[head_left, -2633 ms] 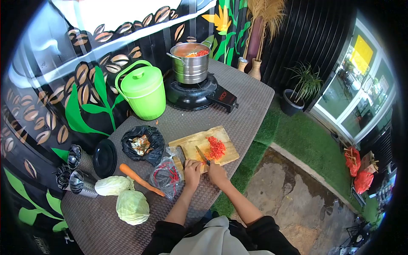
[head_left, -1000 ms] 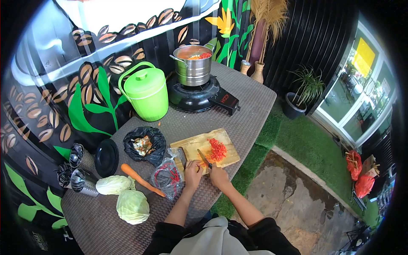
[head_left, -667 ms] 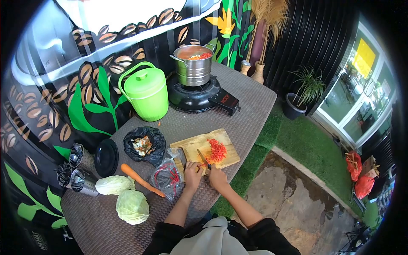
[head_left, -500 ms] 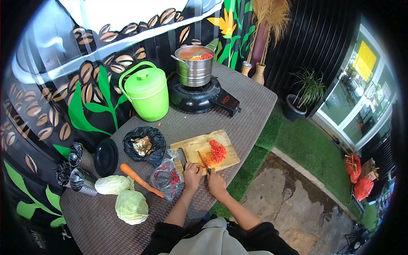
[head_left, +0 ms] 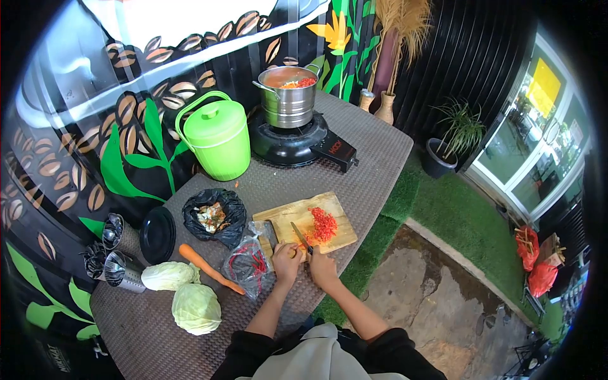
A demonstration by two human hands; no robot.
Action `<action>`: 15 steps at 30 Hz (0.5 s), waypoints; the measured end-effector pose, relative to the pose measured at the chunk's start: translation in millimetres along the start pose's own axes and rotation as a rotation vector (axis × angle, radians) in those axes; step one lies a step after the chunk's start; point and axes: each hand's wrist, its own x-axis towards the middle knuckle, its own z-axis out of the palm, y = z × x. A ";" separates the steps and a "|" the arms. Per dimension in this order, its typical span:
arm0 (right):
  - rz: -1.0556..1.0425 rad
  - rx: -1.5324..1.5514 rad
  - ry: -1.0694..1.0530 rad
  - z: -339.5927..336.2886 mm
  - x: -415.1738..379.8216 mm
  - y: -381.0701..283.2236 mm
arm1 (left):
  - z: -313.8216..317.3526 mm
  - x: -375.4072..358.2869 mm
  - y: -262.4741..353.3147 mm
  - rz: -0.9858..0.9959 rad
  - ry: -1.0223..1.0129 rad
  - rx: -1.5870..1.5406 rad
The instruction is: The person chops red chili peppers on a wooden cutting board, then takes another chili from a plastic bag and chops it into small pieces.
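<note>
A wooden cutting board point(head_left: 345, 235) lies near the table's front edge, with a heap of finely chopped red pieces point(head_left: 324, 224) on it. My right hand point(head_left: 323, 266) is closed round the handle of a knife point(head_left: 300, 234), whose blade points away from me over the board. At the board's near edge, my left hand point(head_left: 287, 259) has its fingers bent together on a small orange-red piece, close beside the knife. Left of this hand lies a clear plastic bag point(head_left: 251, 273) with thin red chillies inside. A whole carrot point(head_left: 210, 269) rests further left.
Two pale green cabbages point(head_left: 196, 309), black plates point(head_left: 158, 235) and metal utensil holders point(head_left: 130, 276) are on the left. Behind the board are a black bag of scraps point(head_left: 215, 218), a green lidded bucket point(head_left: 221, 143) and a pot point(head_left: 288, 101) on a stove point(head_left: 291, 147).
The knife tip has shifted slightly left and away from the chopped heap. An orange-red piece at my left fingers shows more clearly. Both hands have barely moved.
</note>
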 end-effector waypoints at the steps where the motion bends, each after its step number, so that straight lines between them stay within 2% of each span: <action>1: 0.018 -0.005 -0.028 4.2 -1.1 0.5 | 0.3 -1.3 -0.1 -0.050 -0.005 -0.012; 5: -0.003 0.002 -0.035 6.4 10.2 6.2 | 0.5 -2.7 -0.1 -0.042 0.000 0.010; 10: -0.064 -0.147 -0.039 -3.2 8.3 5.3 | -0.1 -1.9 -1.1 -0.023 -0.003 0.024; 13: -0.060 -0.098 0.048 18.9 -3.5 6.9 | -1.3 -1.3 3.3 -0.104 -0.019 -0.010; 15: -0.053 -0.078 0.038 17.5 1.6 6.1 | -0.6 0.6 3.3 -0.052 -0.024 0.039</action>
